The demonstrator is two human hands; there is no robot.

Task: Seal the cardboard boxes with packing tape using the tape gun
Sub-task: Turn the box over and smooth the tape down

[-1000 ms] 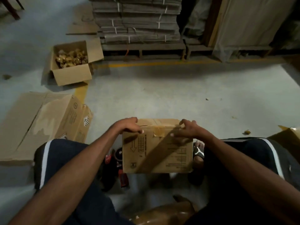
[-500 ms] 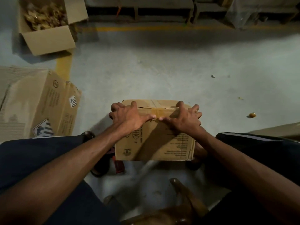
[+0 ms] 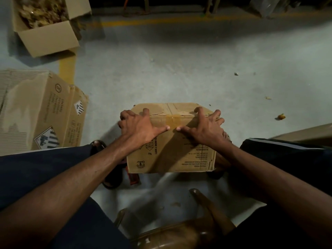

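Note:
A small printed cardboard box (image 3: 172,151) stands on the floor between my feet, flaps closed. A strip of brown packing tape (image 3: 171,119) runs over its top and down the near face. My left hand (image 3: 138,126) lies over the box's top near edge on the left, fingers spread on the top and thumb pressing the front face beside the tape. My right hand (image 3: 204,126) mirrors it on the right, with its thumb tip at the tape's other side. A red and black part of the tape gun (image 3: 133,177) shows on the floor under the box's left corner.
An open carton (image 3: 48,38) of loose brown pieces sits at the far left. Flattened cartons (image 3: 36,108) lie to my left. Another box's edge (image 3: 305,133) shows at the right. A wooden stool (image 3: 179,230) is under me. Pallet bases line the far edge.
Both hands slid from gripping the top edge to lying spread over it, thumbs coming together at the tape. My view tilted downward and closer to the box.

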